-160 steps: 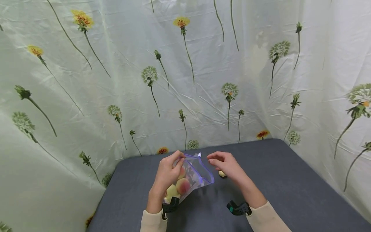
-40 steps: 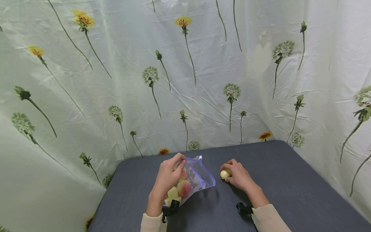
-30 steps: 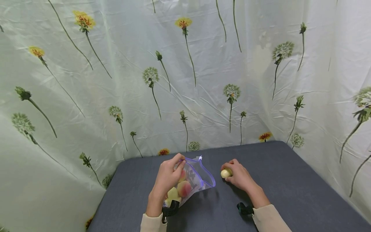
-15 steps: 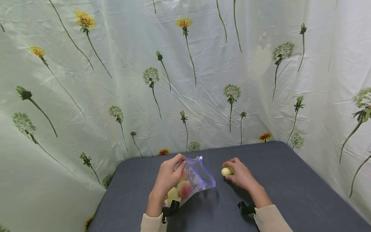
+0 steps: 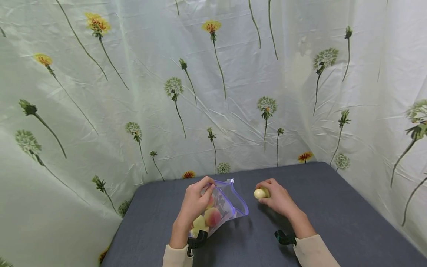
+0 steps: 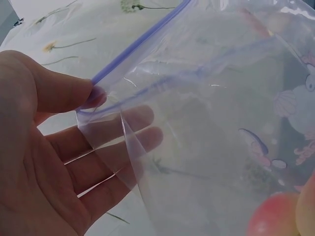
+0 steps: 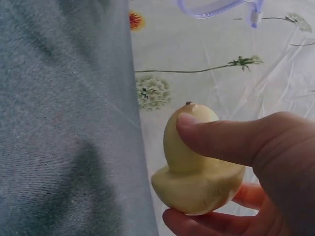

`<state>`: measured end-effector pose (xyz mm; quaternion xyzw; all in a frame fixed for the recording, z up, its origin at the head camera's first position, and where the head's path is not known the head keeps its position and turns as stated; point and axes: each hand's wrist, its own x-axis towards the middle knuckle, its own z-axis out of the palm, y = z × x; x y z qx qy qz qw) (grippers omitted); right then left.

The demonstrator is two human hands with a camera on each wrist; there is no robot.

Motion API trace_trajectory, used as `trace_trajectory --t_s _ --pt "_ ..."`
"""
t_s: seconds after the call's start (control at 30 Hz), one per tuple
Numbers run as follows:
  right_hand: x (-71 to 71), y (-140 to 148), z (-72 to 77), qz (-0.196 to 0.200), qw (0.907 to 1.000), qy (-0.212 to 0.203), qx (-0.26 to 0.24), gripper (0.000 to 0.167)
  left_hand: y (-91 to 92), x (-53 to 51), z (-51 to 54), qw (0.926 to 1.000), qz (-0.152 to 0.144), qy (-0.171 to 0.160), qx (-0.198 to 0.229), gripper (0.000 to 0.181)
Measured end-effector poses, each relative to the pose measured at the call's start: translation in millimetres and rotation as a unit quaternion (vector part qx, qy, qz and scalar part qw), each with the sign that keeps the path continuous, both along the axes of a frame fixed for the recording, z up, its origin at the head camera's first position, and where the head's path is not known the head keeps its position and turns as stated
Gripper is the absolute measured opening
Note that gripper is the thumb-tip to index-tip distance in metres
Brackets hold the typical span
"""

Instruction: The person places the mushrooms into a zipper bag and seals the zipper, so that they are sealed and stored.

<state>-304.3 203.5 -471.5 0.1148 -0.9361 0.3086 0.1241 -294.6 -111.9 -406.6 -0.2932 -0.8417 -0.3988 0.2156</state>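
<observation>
In the head view my left hand [image 5: 194, 198] pinches the rim of a clear zip bag [image 5: 226, 208] with a purple seal. Its mouth gapes toward the right. Peaches [image 5: 212, 217] and pale yellow lobed fruit [image 5: 199, 223] lie inside, partly behind the left hand and wrist. The left wrist view shows thumb and forefinger on the purple seal [image 6: 138, 46], the other fingers behind the film. My right hand [image 5: 279, 199] holds another pale yellow lobed fruit [image 7: 184, 147], star-fruit-like, above the table to the right of the bag. In the right wrist view its thumb presses the upper lobe, fingers below.
A dark grey cloth-covered table [image 5: 333, 215] lies beneath both hands. Behind and on both sides hangs a pale curtain [image 5: 233, 122] printed with dandelions. A black wrist camera [image 5: 197, 240] sits on the left wrist, and another [image 5: 283, 237] on the right.
My right hand came down from beside the bag mouth, took hold of the yellow fruit on the table and has lifted it slightly. The left hand keeps its pinch on the bag.
</observation>
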Motion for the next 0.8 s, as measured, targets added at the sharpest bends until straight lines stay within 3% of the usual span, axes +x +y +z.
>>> trace_trajectory --t_s 0.23,0.47,0.8 --pt "5.1 0 6.8 0.011 0.9998 -0.016 -0.008 0.036 2.7 0.4 -0.5 0.9999 -0.009 0.002 0.004 0.007" --pt "5.8 -1 11.6 0.015 0.9997 -0.013 -0.013 0.037 4.7 1.2 0.4 1.0 -0.007 0.0 0.006 0.013" --pt "11.3 -4 25.4 0.022 0.9994 0.001 -0.027 0.037 4.9 1.5 1.7 1.0 -0.004 0.005 0.001 0.009"
